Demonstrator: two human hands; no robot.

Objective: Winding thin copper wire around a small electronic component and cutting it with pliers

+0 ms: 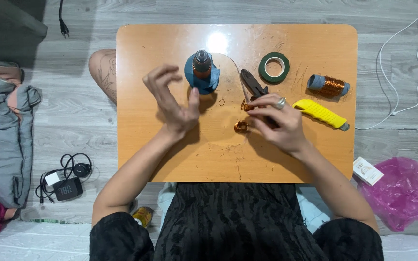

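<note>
Two hands work over a small orange desk (136, 145) set on a grey floor, and going from the left, a grey garment (6, 140) and a black charger with cables (66, 186) lie on the floor beside it. The left hand (172, 101) hovers above the desk with its fingers spread and curled, holding nothing that can be seen; its thumb points toward a blue spool stand (201, 75) carrying a dark cone wound with copper wire. Any thin wire running from that cone to the hands is too fine to make out, but if one is there, a sharp tug could tip the stand or snap the strand. Further right, a small copper coil (241, 127) lies on the desk just beside the right hand (279, 121), which is closed around black pliers (252, 84) and pinches a bit of copper wire at its fingertips; the ring finger bears a ring. The pliers' tips could slip and nick the fingers, or crush the coil's loops. Beyond sit a green tape roll (274, 67), a copper wire spool (329, 86) and a yellow utility knife (320, 114) close to the wrist, where an elbow could knock it off. A pink bag (402, 193) lies on the floor.
</note>
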